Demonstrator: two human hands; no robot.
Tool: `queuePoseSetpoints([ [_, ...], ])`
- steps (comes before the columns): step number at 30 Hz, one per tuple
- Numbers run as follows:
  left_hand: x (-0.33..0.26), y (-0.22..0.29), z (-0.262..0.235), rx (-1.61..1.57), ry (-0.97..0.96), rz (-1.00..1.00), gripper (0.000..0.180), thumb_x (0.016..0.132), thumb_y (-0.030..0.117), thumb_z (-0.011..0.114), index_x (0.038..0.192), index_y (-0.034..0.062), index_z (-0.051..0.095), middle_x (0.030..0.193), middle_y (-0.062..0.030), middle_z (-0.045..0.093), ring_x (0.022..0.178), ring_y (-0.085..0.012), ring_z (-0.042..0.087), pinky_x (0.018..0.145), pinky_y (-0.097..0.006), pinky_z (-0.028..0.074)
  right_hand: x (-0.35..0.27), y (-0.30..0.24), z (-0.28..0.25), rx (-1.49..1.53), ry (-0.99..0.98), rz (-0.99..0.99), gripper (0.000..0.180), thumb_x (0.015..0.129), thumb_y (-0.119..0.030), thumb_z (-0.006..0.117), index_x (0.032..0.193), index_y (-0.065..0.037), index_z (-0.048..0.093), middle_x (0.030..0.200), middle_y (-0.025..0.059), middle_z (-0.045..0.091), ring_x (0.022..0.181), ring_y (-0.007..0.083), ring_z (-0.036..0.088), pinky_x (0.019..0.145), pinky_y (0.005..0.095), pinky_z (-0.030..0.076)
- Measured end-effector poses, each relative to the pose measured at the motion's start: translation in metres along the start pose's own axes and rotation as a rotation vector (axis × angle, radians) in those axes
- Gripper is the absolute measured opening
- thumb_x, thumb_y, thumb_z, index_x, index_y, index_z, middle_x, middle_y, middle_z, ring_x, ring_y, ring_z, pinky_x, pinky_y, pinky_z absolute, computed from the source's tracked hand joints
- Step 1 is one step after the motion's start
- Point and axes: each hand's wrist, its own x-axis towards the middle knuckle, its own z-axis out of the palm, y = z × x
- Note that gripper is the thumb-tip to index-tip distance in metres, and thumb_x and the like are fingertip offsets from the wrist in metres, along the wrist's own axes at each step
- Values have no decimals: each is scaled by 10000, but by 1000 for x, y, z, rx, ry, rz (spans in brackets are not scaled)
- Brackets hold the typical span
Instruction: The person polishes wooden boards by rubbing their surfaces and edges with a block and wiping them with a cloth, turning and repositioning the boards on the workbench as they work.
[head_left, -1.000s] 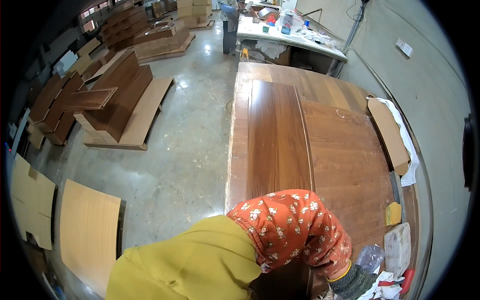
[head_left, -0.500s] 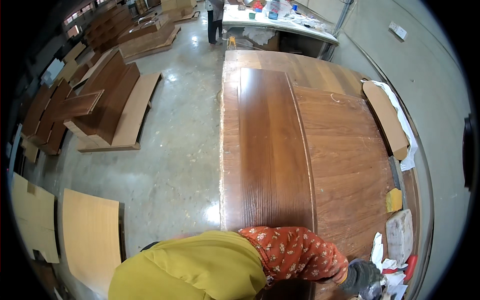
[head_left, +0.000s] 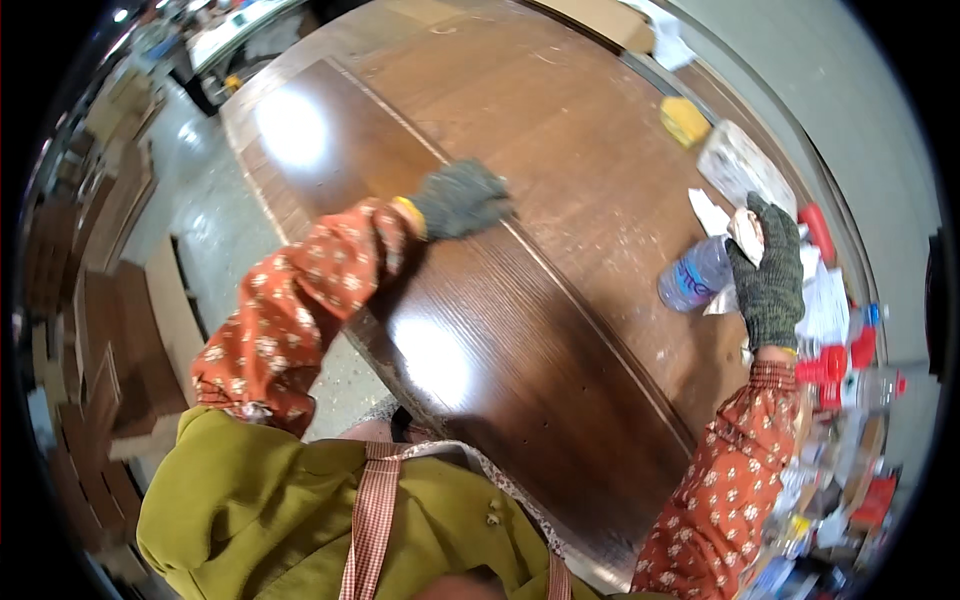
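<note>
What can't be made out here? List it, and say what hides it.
All in the head view:
Left hand: palm hidden by its own back.
Bottle: end nearest the right hand, hidden behind it.
White wad: material unclear, partly covered by that hand.
Cardboard: far end cut by top edge.
Clutter, lower right: too small and blurred.

Glossy wood-grained panel (head_left: 530, 370), clear smooth plastic bottle (head_left: 690, 280), matt knit gloves (head_left: 460, 200), cloth sleeves (head_left: 730, 480)

Holding gloved left hand (head_left: 460, 201) forward and inward, apparently palm-down though blurred; bearing gloved right hand (head_left: 774, 280) out rightward, with fingers (head_left: 770, 217) curled inward.
</note>
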Motion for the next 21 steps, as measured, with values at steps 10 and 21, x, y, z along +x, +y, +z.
queuePoseSetpoints([
  [10,0,-73,-32,124,-355,226,255,895,228,480,1083,183,647,1015,-78,658,930,-303,609,806,-417,488,-17,1,-7,-27,87,389,375,782,-213,735,1126,-94,644,1062,156,642,1013,316,609,904,401,477],
  [21,-6,-48,-22,240,-98,371,308,841,109,534,1130,123,639,1069,-87,637,958,-308,595,809,-416,487,-83,-124,-10,-4,266,400,571,714,-99,718,1248,-73,520,1171,155,567,1070,350,554,915,428,455],
])
